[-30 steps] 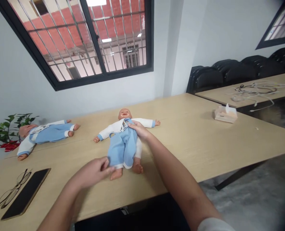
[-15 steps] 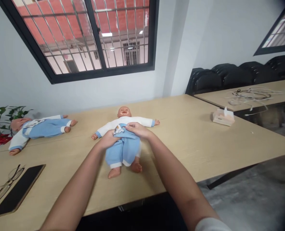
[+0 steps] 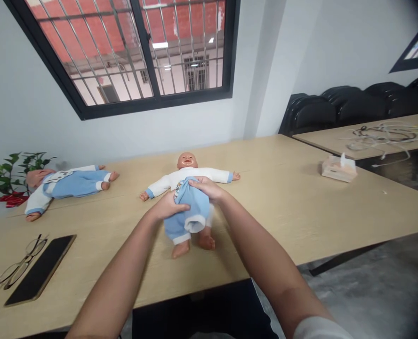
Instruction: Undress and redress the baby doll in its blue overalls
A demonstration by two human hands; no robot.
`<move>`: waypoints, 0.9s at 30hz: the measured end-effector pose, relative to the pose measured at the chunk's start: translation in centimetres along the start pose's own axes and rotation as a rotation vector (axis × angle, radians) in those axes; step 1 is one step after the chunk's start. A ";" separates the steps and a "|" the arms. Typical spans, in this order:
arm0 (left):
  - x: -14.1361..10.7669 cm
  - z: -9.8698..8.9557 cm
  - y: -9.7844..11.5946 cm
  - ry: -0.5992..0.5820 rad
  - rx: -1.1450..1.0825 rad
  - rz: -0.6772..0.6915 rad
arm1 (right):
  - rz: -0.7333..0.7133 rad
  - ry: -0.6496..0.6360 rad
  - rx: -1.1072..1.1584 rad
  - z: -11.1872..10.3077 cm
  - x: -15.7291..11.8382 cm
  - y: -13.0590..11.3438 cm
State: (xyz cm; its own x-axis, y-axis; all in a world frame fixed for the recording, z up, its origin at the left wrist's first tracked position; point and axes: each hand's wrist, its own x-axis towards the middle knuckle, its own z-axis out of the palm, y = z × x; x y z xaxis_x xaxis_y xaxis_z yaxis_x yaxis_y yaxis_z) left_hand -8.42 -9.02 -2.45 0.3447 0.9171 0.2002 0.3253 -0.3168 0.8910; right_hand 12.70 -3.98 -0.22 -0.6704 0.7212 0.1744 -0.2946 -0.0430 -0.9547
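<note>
A baby doll point(image 3: 187, 161) in a white top lies on its back in the middle of the wooden table point(image 3: 283, 197), arms spread. Its light blue overalls point(image 3: 191, 212) are bunched up over the belly. My left hand point(image 3: 168, 206) grips the overalls at the doll's left side. My right hand point(image 3: 207, 187) holds the bunched bib over the chest. The doll's bare feet point toward me.
A second doll point(image 3: 66, 184) in the same clothes lies at the far left, by a green plant point(image 3: 7, 176). Glasses point(image 3: 16, 268) and a black tablet point(image 3: 41, 269) lie near left. A tissue box point(image 3: 339, 168) sits right; cables point(image 3: 385, 136) cover another table.
My left hand moved from the doll's foot up to its waist. Both hands have pulled the overalls bib down off the chest and bunched it.
</note>
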 end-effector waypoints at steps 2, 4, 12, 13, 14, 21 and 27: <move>0.0 0.0 -0.2 0.053 -0.022 -0.014 | 0.067 -0.070 -0.030 -0.2 -0.3 -0.3; 0.2 0.0 -0.6 0.159 -0.148 -0.021 | 0.151 -0.181 -0.096 -0.6 -0.6 -0.8; 0.1 0.2 -0.8 0.099 -0.293 -0.037 | 0.093 -0.033 -0.096 -1.9 -0.3 -0.5; -0.1 0.0 -0.5 0.021 -0.237 -0.027 | 0.058 0.008 -0.028 -1.7 -0.2 -0.4; -0.2 -0.1 -0.1 -0.048 -0.164 -0.018 | 0.033 0.035 0.032 -1.6 -0.1 -0.4; -0.2 0.5 1.2 0.022 -0.147 -0.030 | 0.138 -0.108 0.051 -1.1 -0.5 -0.7; -0.3 0.8 1.6 0.063 -0.218 0.005 | 0.154 -0.070 -0.107 -2.1 -0.5 -0.4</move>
State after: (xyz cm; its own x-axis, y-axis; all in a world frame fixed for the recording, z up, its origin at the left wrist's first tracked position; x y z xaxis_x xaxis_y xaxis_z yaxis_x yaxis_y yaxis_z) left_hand -7.30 -10.03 -1.41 0.2882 0.9310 0.2240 0.1233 -0.2680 0.9555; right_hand 14.64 -2.89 -0.41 -0.7484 0.6622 0.0372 -0.1133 -0.0724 -0.9909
